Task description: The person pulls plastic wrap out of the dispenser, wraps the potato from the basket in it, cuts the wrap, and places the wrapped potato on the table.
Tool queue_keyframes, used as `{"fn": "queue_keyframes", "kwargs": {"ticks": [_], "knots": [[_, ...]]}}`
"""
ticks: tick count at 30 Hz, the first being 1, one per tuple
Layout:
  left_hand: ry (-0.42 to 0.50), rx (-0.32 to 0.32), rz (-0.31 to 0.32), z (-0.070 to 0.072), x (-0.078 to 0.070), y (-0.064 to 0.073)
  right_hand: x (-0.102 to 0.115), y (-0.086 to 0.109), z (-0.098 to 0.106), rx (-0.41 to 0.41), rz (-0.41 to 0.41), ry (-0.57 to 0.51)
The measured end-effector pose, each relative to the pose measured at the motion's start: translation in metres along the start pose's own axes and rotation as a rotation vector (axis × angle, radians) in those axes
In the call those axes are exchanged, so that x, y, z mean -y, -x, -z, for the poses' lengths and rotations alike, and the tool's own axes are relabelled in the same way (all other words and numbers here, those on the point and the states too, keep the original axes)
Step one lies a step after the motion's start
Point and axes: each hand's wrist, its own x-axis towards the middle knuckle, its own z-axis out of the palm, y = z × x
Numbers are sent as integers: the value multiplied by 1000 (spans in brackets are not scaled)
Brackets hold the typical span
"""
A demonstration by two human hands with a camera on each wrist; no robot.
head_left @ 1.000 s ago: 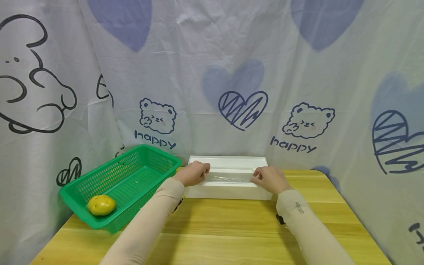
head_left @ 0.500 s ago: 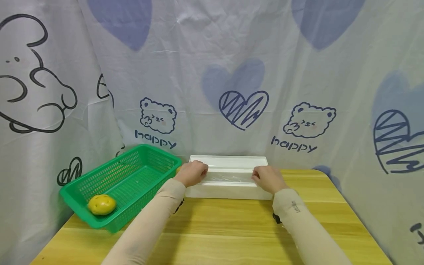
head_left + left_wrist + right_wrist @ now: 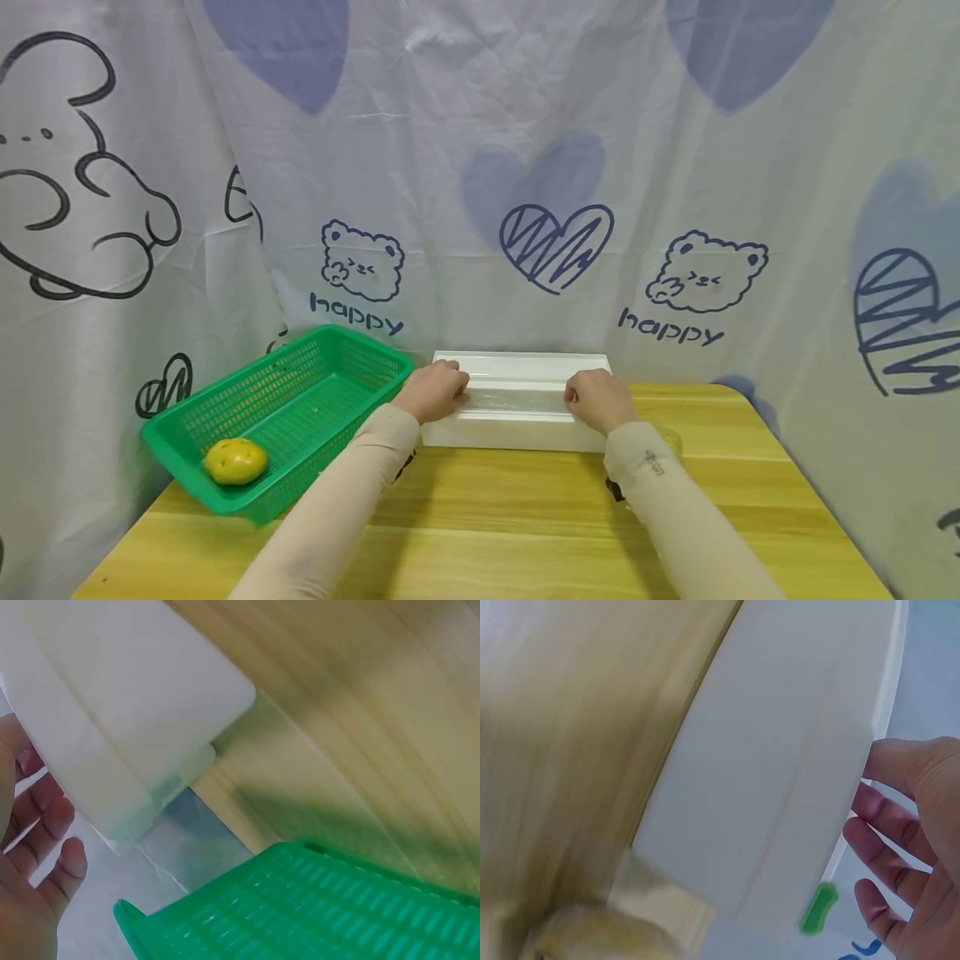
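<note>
A long white cling film dispenser (image 3: 517, 433) lies across the far side of the table, with clear cling film (image 3: 516, 401) along its top. At the dispenser's left end, my left hand (image 3: 433, 392) has thumb and index finger pinching at the film. My right hand (image 3: 600, 400) does the same near the right end, its knuckles over the dispenser. The dispenser's body hides the thumb and index tips in the left wrist view. In the right wrist view, my thumb meets the white edge and the other fingers curl loosely, close to a small green tab (image 3: 821, 907).
A green plastic basket (image 3: 277, 493) stands at the left, holding a yellow potato (image 3: 236, 462). Another potato (image 3: 672, 440) lies right of the dispenser, partly hidden by my right sleeve. A printed cloth (image 3: 465, 83) hangs right behind the wooden table (image 3: 510, 517).
My right hand has moved a little left along the dispenser, and its fingers have curled in. The potato behind the right sleeve has come into view. My left hand stays almost in place.
</note>
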Motion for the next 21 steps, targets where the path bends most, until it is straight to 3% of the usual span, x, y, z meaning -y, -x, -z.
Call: {"fn": "queue_keyframes", "kwargs": {"ticks": [6,13,18,21], "knots": [[64,64,-82,1,5,-1,-17,5,1,9,-2,17],[129,107,-102,5,4,0,-25,12,5,24,0,17],[89,63,-132,4,5,0,-26,14,8,19,3,21],[58,33,-115,2,8,0,-27,14,8,21,11,19]]}}
